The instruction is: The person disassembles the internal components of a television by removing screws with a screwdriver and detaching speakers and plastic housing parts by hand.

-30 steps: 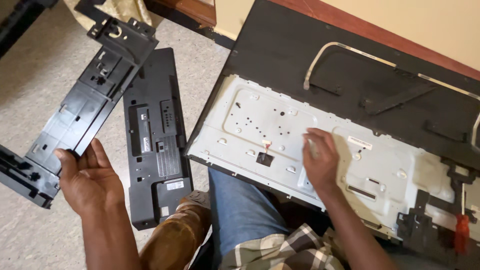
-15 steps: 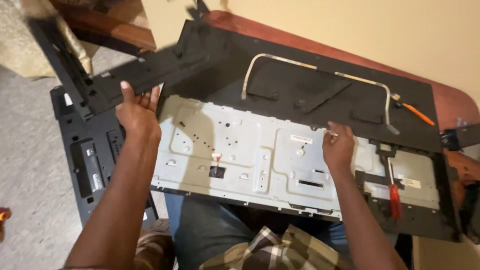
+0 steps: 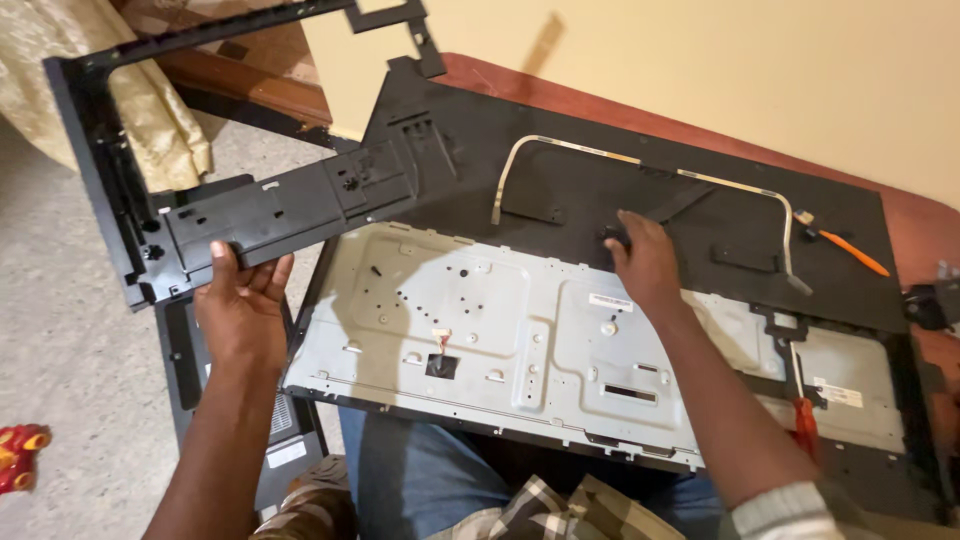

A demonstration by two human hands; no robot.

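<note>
Seen from above, a dismantled flat screen lying face down across the lap and a reddish-brown counter (image 3: 905, 215). Left hand (image 3: 243, 300) curled around the lower edge of a long black plastic frame piece (image 3: 270, 210) — thumb on the near face, fingers tucked behind, gripping firm. Frame piece held up off the screen at a tilt, moulded with ribs, clips and small screw posts; one thin arm turned up at the left and run along the top toward the wall, forming an open rectangle. Right hand (image 3: 645, 262) palm-down and loosely spread on the black back panel (image 3: 560, 180), fingertips at a small dark fitting just above the metal plate; whether pinching it cannot be told. Silvery metal plate (image 3: 520, 330) filling the lower half of the screen — stamped with raised rectangles, dotted with holes, a short wire plug near its middle. Flat pale ribbon strip (image 3: 640, 165) bent in a wide arch over the back panel. Red-handled screwdriver (image 3: 803, 420) lying on the plate at the right, orange-handled tool (image 3: 850, 252) farther up on the panel. Second black cover (image 3: 190, 370) flat on the speckled floor (image 3: 80, 360) beneath the left forearm. Jeans and a plaid shirt hem at the bottom edge.
</note>
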